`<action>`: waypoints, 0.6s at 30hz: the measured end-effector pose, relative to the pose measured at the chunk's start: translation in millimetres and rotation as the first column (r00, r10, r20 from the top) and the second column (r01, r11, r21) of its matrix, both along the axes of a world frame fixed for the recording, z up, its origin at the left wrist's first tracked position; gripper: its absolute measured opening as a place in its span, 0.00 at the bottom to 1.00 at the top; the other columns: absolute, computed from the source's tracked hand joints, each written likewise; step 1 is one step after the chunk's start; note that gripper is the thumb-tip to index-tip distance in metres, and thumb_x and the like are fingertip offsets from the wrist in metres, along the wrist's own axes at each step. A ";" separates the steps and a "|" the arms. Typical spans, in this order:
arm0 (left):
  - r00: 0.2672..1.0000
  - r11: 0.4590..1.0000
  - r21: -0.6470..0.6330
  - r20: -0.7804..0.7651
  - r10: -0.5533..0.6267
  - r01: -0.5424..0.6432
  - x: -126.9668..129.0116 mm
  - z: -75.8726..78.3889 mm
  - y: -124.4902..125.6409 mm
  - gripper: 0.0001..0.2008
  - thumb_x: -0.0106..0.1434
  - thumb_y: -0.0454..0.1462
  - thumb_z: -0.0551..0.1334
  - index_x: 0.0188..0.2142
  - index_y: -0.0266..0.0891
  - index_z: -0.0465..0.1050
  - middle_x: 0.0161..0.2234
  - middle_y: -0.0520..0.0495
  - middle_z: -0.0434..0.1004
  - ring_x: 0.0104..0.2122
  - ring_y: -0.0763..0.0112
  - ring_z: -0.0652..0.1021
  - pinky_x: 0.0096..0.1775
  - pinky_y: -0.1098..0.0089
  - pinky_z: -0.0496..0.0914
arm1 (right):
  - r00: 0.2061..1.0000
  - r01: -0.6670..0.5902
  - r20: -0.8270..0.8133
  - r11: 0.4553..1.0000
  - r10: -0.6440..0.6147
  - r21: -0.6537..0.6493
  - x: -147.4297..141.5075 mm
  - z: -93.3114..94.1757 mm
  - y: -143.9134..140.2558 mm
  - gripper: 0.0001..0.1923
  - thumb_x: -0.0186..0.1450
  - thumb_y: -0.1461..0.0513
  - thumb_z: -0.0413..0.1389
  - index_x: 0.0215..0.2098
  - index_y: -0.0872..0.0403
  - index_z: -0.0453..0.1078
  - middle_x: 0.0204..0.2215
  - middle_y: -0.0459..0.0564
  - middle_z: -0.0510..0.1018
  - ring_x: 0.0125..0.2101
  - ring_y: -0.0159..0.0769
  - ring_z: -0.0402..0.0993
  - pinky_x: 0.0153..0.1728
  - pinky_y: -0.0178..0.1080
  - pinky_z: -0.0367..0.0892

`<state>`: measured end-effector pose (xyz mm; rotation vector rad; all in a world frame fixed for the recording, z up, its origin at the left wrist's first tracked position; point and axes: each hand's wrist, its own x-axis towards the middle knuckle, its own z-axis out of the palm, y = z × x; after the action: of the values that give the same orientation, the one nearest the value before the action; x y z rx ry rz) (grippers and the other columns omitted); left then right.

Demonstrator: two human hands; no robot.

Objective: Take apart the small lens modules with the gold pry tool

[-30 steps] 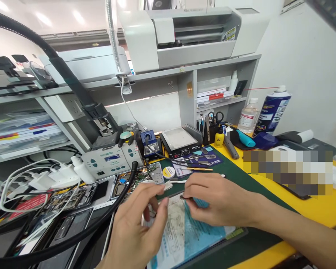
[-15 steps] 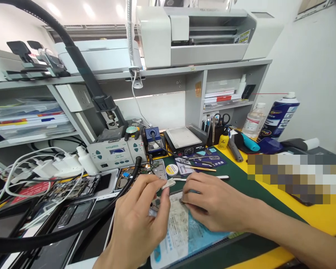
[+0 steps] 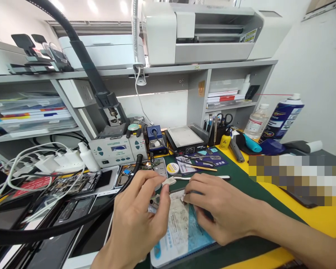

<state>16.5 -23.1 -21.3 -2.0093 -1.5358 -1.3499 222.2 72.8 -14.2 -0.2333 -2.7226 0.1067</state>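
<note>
The left hand (image 3: 137, 220) is curled, thumb and fingers pinching a small part (image 3: 154, 203) above the blue-and-white mat (image 3: 179, 235). The right hand (image 3: 212, 209) lies half closed on that mat, fingertips nipping a tiny piece (image 3: 182, 198). Just behind lies a white brush (image 3: 184, 179).

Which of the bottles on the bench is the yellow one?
The small yellow dropper bottle with a black cap, standing beside the black tool holder. The clear bottle and blue spray can stand further right; the white bottle far left.
</note>
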 end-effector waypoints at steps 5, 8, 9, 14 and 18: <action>1.000 1.000 0.005 -0.009 0.012 -0.012 -0.4 0.7 -0.9 0.08 0.67 0.30 0.62 0.45 0.39 0.74 0.41 0.47 0.74 0.39 0.71 0.77 0.38 0.71 0.72 | 0.999 -0.001 -0.043 0.998 -0.001 -0.065 1.1 1.1 2.0 0.15 0.60 0.70 0.54 0.43 0.60 0.77 0.34 0.55 0.77 0.36 0.42 0.69 0.38 0.43 0.67; 1.000 1.000 0.016 -0.015 0.011 -0.011 -1.4 0.5 -0.3 0.08 0.67 0.30 0.62 0.44 0.38 0.74 0.41 0.47 0.74 0.39 0.72 0.77 0.39 0.71 0.71 | 0.998 -0.013 -0.068 0.997 0.009 -0.070 1.0 1.0 3.5 0.15 0.59 0.71 0.54 0.43 0.60 0.77 0.34 0.55 0.77 0.36 0.42 0.69 0.39 0.44 0.67; 1.000 1.000 0.014 -0.012 0.005 -0.004 -1.9 0.6 -0.1 0.08 0.67 0.29 0.62 0.45 0.38 0.74 0.41 0.47 0.74 0.39 0.72 0.77 0.39 0.71 0.71 | 0.997 -0.017 -0.074 0.997 0.012 -0.069 0.8 0.9 3.9 0.15 0.59 0.71 0.54 0.42 0.60 0.77 0.34 0.55 0.77 0.36 0.42 0.69 0.39 0.44 0.67; 0.990 0.977 -0.180 -0.063 -0.125 0.112 -3.0 2.7 -0.2 0.07 0.68 0.29 0.58 0.41 0.39 0.74 0.37 0.47 0.74 0.37 0.67 0.74 0.37 0.65 0.70 | 0.996 -0.012 -0.084 0.998 0.006 -0.064 0.7 0.8 3.6 0.15 0.60 0.71 0.53 0.43 0.59 0.77 0.36 0.56 0.78 0.37 0.43 0.70 0.41 0.45 0.68; 0.953 0.923 -0.338 -0.171 -0.251 0.183 1.1 2.3 -0.8 0.09 0.68 0.29 0.55 0.35 0.38 0.73 0.35 0.46 0.72 0.38 0.62 0.71 0.37 0.61 0.68 | 0.996 -0.022 -0.093 0.995 0.013 -0.098 0.6 0.9 3.7 0.13 0.62 0.70 0.53 0.41 0.60 0.77 0.36 0.56 0.78 0.38 0.42 0.71 0.42 0.45 0.69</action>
<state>17.6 -24.0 -18.9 -2.4955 -1.5478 -0.9604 222.8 76.6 -13.3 -0.2267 -2.6306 0.2514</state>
